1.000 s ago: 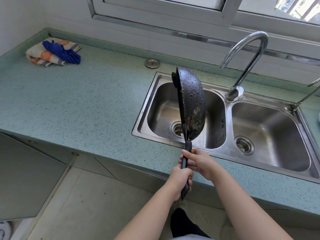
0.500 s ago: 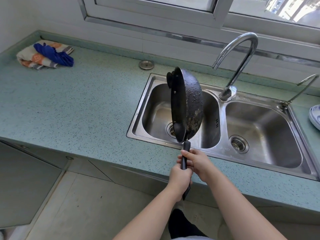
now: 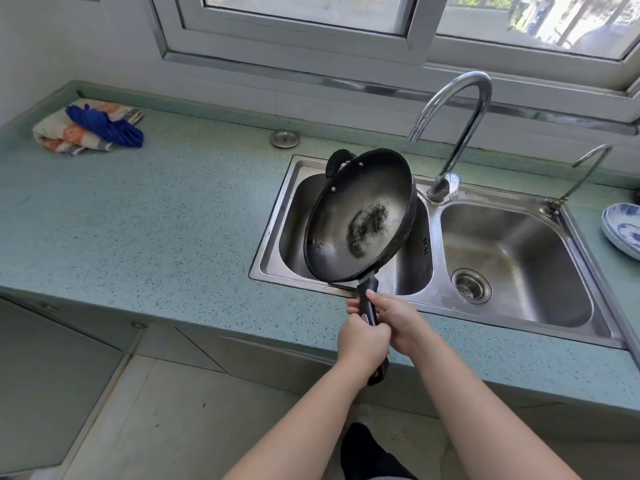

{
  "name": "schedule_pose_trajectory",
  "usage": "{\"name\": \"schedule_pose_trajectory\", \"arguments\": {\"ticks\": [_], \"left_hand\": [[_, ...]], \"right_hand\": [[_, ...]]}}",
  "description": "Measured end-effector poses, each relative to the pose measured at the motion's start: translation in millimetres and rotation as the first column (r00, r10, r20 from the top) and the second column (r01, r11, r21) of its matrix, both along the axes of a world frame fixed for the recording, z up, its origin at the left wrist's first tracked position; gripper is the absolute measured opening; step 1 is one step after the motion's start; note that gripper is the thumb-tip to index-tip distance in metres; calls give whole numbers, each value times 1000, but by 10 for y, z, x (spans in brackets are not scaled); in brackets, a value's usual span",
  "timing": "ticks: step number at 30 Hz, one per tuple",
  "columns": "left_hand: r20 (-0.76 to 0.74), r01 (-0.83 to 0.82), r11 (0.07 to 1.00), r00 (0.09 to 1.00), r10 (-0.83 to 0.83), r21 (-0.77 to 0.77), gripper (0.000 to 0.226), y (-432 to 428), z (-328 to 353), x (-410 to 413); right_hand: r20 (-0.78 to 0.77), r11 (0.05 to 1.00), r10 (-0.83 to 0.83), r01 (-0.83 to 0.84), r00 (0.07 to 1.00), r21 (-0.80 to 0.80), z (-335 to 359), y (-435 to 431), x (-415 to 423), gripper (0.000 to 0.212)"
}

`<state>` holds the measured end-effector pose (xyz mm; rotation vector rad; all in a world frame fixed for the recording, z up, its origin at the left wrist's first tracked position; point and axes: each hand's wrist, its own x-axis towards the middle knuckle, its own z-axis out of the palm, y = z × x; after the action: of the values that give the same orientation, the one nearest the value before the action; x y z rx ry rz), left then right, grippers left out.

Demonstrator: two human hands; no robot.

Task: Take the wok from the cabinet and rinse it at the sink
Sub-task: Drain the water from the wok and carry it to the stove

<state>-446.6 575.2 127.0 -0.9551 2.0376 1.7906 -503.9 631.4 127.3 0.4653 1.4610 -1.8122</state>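
A black wok (image 3: 360,216) hangs over the left basin of the steel double sink (image 3: 429,301), tilted so that its wet inside faces me. A dark rough patch shows on its bottom. My left hand (image 3: 362,342) grips the lower part of the long black handle. My right hand (image 3: 398,318) grips the same handle just above and to the right. The curved chrome faucet (image 3: 457,133) stands behind the sink, and no water runs from it.
Teal speckled countertop (image 3: 156,216) stretches to the left, with a folded cloth and blue gloves (image 3: 91,128) in the far corner. A metal drain plug (image 3: 284,138) lies behind the sink. A blue-and-white dish (image 3: 623,230) sits at the right edge. An open cabinet door (image 3: 52,382) stands lower left.
The wok has turned from edge-on, with its wet underside to the right, to showing its inside to me. Both hands keep hold of the handle.
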Motion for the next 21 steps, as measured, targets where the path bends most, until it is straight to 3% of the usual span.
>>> {"name": "schedule_pose_trajectory", "arguments": {"ticks": [7,12,15,18,21], "left_hand": [[46,28,981,999,-19,-193,28,0,-90,32],[23,-56,993,998,59,-105,31,36,-86,53],[23,-142,989,990,141,38,24,100,-87,95],[48,-191,971,981,186,144,25,217,-98,128],[85,-196,975,978,188,100,32,332,-161,104]], "right_hand": [[104,993,-37,48,994,-110,-82,-81,87,39],[96,998,38,-32,995,-58,-110,-43,36,38],[48,993,101,-104,994,47,-137,8,2,35],[-52,942,230,-209,972,262,-144,80,-21,24],[-115,885,328,-262,938,385,-198,146,-42,11]]}}
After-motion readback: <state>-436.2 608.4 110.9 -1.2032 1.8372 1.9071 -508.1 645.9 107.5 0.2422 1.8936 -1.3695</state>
